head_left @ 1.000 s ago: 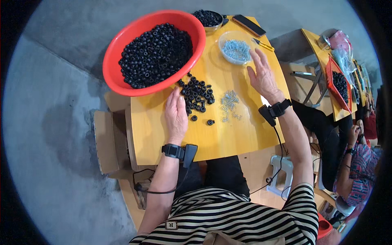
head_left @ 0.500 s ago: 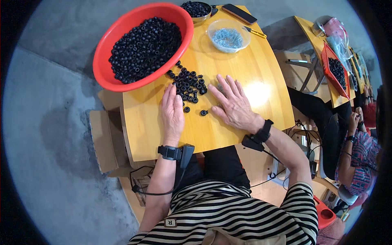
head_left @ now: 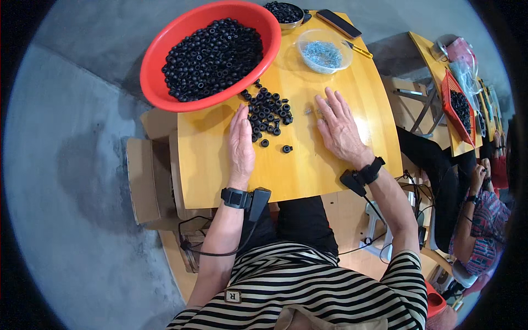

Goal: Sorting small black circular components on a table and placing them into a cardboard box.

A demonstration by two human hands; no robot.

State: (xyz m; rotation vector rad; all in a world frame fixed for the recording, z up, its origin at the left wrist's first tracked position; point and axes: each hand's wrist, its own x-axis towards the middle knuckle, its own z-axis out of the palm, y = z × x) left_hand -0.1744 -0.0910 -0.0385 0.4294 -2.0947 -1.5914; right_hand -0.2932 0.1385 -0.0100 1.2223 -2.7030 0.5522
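Note:
A loose pile of small black ring-shaped parts (head_left: 269, 113) lies on the yellow table (head_left: 291, 179). My left hand (head_left: 241, 146) stands on its edge along the left side of the pile, fingers straight and together, holding nothing. To the right of the pile, my right hand (head_left: 342, 131) rests palm down with its fingers stretched out. A few tiny shiny bits (head_left: 309, 111) show beside its fingers; what they are is too small to tell. One black part (head_left: 287, 149) sits apart, nearer to me. Both wrists wear black straps with small devices.
A big red basin (head_left: 157, 82) full of black parts overlaps the table's far left edge. Behind stand a metal bowl (head_left: 297, 23), a clear tub (head_left: 346, 58) of small shiny pieces, a phone (head_left: 339, 23) and a yellow cutter (head_left: 360, 50). Another person (head_left: 478, 220) sits at right.
My right hand has slid right, away from the pile, and tiny shiny bits now show beside it. My left hand stays by the pile. The whole view has shifted slightly.

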